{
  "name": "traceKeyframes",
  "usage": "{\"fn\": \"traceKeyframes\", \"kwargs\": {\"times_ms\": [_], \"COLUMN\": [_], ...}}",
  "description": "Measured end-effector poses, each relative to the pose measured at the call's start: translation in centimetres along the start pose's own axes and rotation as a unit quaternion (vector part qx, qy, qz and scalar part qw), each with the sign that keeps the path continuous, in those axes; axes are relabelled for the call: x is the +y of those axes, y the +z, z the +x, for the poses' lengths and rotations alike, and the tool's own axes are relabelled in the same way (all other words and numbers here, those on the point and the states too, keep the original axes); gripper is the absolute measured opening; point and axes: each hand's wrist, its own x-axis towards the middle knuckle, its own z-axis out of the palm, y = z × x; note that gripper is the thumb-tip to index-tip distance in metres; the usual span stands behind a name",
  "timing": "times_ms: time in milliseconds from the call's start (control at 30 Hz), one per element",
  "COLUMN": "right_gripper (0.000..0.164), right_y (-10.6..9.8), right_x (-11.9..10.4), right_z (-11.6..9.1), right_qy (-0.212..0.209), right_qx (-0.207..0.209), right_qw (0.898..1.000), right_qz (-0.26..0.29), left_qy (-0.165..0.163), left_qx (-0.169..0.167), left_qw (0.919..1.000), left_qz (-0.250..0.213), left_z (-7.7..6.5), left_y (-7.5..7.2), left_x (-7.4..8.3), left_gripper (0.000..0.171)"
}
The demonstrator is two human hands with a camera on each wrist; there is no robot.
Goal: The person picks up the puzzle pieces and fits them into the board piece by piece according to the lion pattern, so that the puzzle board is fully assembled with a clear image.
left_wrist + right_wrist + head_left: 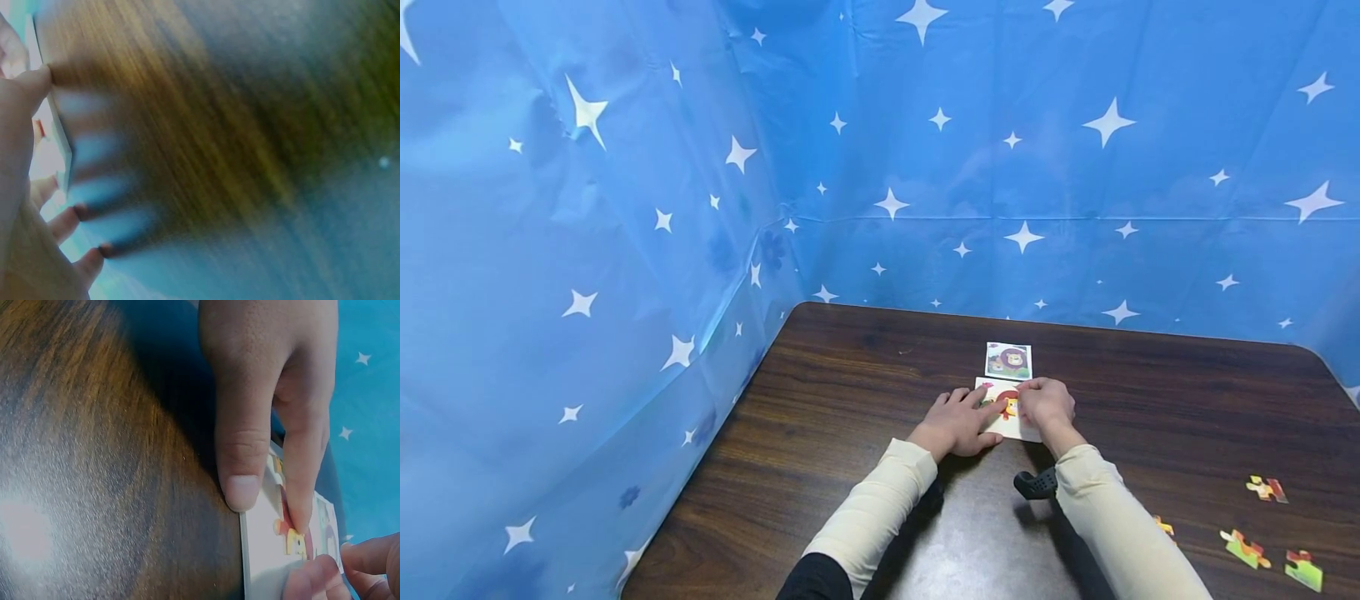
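A white puzzle board [1021,431] lies on the dark wooden table, with a few red and yellow puzzle pieces [294,542] set in its middle. My left hand [957,423] rests over the board's left side, fingers spread and fairly straight, thumb at the near edge. From the right, my right hand [269,381] reaches over the board. Its index fingertip presses down at the pieces, while the thumb tip touches the near edge. Just beyond the board lies a small picture card [1009,360] showing a lion. Both hands cover parts of the board.
Several loose puzzle pieces [1246,547] lie at the table's front right, one of them partly behind the right sleeve [1120,525]. A blue curtain [865,125] with white stars hangs behind and left of the table [820,400].
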Motion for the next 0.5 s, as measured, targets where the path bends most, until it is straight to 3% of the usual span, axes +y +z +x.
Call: {"fn": "traceKeyframes", "kwargs": {"times_ms": [300,500], "right_gripper": [0.026,0.028], "right_y": [-1.3,-2.9], "right_x": [0.2,0.7], "right_z": [0.3,0.4], "right_qy": [0.003,0.007], "right_qx": [0.009,0.013], "right_qw": [1.000,0.999], "right_qz": [0.000,0.036], "left_qy": [0.008,0.001], "left_qx": [0.005,0.000], "left_qw": [0.9999,0.9999], "left_qz": [-0.010,-0.011], "left_z": [-0.5,-0.7], "left_y": [-0.6,-0.6], "left_x": [0.2,0.2], "left_gripper": [0.063,0.063]}}
